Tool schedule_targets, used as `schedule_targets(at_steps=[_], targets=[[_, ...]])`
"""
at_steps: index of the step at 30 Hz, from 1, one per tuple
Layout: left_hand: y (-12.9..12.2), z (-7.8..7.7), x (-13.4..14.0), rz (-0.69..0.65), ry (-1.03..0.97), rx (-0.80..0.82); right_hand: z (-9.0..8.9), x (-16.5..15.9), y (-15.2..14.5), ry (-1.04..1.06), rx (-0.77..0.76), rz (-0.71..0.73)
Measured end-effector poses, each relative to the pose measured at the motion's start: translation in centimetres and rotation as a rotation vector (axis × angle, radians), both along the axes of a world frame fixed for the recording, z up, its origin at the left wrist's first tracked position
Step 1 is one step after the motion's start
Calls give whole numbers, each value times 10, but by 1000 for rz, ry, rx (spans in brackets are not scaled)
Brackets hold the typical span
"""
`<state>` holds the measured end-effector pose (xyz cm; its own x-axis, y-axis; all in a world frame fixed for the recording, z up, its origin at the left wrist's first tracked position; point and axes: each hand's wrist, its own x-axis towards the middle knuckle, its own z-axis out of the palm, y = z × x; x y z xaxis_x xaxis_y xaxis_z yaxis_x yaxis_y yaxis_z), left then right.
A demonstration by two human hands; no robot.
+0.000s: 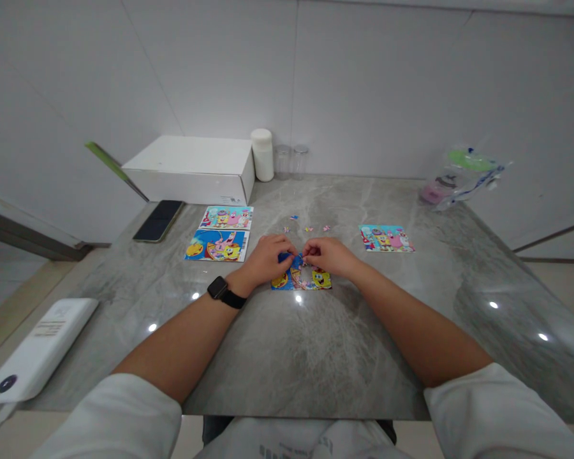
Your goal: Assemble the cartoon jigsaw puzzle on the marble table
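Observation:
A small, partly assembled jigsaw puzzle [281,282] with a yellow cartoon figure on blue lies in front of me, a pale gap showing right of its middle. My left hand [269,256], a black watch on its wrist, presses bent fingers and thumb on the puzzle's upper left edge. Over the upper right edge, my right hand [332,255] pinches thumb and forefinger together at a small puzzle piece [304,262], mostly hidden by the fingertips. Several loose puzzle pieces [309,229] lie just beyond both hands.
Two cartoon picture cards [220,245] lie at left, and another card [386,238] at right. Farther back stand a white box [186,185], a white bottle [263,156] and two clear glasses [283,162]. A phone [159,221], white device [43,350] and plastic-wrapped cup [452,182] flank them.

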<state>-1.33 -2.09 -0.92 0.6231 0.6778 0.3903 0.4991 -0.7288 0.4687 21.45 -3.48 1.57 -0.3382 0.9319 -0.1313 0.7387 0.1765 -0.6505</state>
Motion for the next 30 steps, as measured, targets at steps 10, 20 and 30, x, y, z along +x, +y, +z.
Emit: schedule_targets(at_steps=[10, 20, 30], targets=[[2, -7, -2, -87, 50, -14, -5, -2, 0, -66, 35, -20], [2, -8, -3, -92, 87, -22, -3, -6, -3, -134, 83, 6], [2, -7, -3, -109, 107, -8, -6, -10, -6, -186, 137, 17]])
